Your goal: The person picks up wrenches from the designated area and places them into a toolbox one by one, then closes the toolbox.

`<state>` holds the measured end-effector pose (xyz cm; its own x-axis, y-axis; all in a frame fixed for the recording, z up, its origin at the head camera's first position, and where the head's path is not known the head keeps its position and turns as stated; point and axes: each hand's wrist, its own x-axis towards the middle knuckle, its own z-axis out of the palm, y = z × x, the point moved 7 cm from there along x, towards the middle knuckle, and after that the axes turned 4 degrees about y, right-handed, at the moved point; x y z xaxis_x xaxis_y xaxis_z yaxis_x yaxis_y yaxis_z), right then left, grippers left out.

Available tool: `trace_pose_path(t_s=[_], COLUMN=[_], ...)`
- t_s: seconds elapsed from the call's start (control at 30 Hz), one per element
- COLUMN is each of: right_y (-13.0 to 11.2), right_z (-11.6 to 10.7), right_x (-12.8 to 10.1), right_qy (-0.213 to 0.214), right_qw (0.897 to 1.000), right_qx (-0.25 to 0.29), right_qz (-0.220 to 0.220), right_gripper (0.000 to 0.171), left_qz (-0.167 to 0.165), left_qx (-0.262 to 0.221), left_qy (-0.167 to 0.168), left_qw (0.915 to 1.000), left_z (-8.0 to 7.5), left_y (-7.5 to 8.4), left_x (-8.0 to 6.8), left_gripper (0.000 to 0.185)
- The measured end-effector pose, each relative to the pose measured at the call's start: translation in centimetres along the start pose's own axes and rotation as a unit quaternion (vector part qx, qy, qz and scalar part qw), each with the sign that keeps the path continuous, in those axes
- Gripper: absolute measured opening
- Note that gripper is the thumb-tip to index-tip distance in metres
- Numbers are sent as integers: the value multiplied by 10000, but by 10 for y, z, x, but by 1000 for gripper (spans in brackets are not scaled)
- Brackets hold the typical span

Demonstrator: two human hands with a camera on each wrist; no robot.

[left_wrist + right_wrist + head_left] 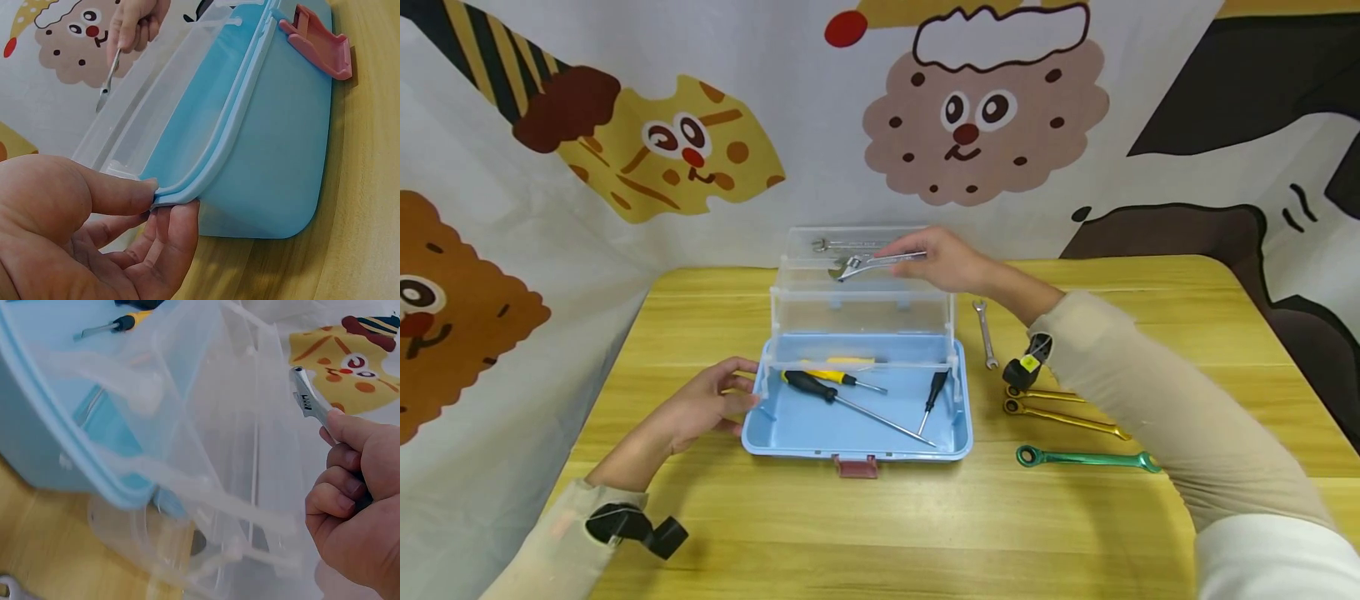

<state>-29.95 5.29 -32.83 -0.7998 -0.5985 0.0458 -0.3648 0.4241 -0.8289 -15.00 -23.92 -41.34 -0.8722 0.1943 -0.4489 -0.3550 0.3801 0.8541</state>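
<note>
Adjustable wrench (pixel 874 262) is gripped by the outstretched right hand (pixel 946 262); left hand (pixel 100 231) pinches toolbox rim (pixel 219 149).

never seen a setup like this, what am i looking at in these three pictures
There's no machine, just a person's bare left hand and right hand. The wide picture comes from a camera on the head; the others come from wrist cameras. On the table stands an open blue toolbox with clear trays and screwdrivers. To its right lie a silver wrench, gold wrenches and a green wrench. The left hand pinches the toolbox's rim; the right holds an adjustable wrench over the trays.
</note>
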Motion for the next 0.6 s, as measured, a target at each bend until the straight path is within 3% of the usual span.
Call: trace_pose_path(t_s=[0.3,0.6], right_y=[-7,-5], right_z=[28,35], right_x=[13,19], right_qy=[-196,-326], right_qw=[9997,9983], right_qx=[-152,-264], right_qz=[46,416], right_gripper=[32,33], left_qz=[-43,-58], left_qx=[21,12], left_qy=[12,2], left_qw=[10000,10000], left_z=[0,-1], left_y=[0,0], left_x=[0,0], left_gripper=[47,47])
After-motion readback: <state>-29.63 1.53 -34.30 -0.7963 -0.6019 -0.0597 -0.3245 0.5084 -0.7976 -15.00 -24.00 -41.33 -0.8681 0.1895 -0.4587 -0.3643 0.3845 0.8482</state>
